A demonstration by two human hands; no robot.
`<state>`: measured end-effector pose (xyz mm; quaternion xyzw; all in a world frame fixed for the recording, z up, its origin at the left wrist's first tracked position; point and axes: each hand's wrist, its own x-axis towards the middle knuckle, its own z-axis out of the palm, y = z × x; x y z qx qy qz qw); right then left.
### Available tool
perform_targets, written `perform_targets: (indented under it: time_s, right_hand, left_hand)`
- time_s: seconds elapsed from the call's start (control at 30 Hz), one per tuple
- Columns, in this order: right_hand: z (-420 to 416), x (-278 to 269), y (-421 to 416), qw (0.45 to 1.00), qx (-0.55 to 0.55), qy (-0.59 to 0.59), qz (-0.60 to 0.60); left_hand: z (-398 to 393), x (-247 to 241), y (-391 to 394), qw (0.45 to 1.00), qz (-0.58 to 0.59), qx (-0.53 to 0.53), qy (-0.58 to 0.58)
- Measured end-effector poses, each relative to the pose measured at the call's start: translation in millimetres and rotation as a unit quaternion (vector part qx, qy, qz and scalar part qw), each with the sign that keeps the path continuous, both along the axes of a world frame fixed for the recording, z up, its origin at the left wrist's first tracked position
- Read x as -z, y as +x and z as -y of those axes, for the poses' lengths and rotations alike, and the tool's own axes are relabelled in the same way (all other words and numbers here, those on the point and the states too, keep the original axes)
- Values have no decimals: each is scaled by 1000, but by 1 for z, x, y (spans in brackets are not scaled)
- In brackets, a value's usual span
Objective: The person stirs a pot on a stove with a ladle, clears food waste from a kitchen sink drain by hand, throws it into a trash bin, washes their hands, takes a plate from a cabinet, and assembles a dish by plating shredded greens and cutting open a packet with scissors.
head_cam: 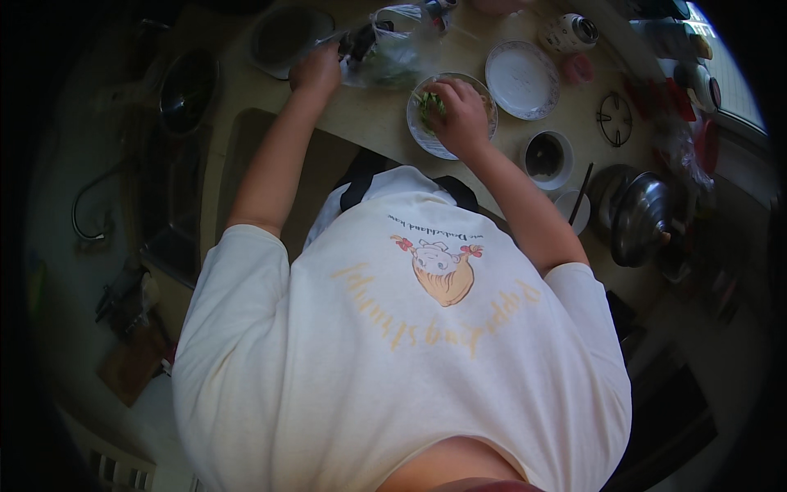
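My left hand is closed at the near left edge of a clear plastic bag, which has something green and something dark inside. My right hand reaches over a patterned plate, its fingers curled around cut green vegetables. The fingertips are partly hidden among the greens. Just beyond and to the right of that plate lies a second patterned plate, with no food visible on it. A white bowl with dark contents stands to the right of my right wrist.
Far right are a patterned jar, a wire trivet and a pot with a metal lid. A stick-like utensil rests at a small white bowl. A dark round-centred tray and a metal bowl are at left, near a faucet.
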<state>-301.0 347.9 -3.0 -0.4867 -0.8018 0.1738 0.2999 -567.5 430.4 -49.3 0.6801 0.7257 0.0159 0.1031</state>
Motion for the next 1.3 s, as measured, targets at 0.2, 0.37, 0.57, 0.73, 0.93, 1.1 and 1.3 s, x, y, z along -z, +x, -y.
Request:
perform_targets:
  time_s: [0.2, 0.37, 0.57, 0.73, 0.93, 1.1, 1.3]
  right_hand:
    - [-55, 17, -62, 962, -108, 135, 213]
    - [-60, 45, -65, 947, -58, -43, 313]
    - [-57, 32, -60, 971, -28, -69, 227]
    - [-55, 23, -53, 994, 24, -35, 100]
    - [-57, -8, -43, 992, 71, 63, -78]
    - [-42, -59, -25, 978, 63, 50, -194]
    - [-19, -81, 4, 989, 52, 70, -118]
  left_hand:
    - [-2, -7, 11, 990, -99, 74, -62]
    - [-3, 10, 0, 994, -85, 29, -59]
    - [-15, 48, -26, 981, 192, 25, -5]
    - [-21, -5, -20, 838, 544, -34, 27]
    - [-16, -62, 0, 735, 677, 4, 27]
    - [10, -110, 37, 771, 622, 139, 22]
    - [38, -117, 74, 733, 638, 228, -68]
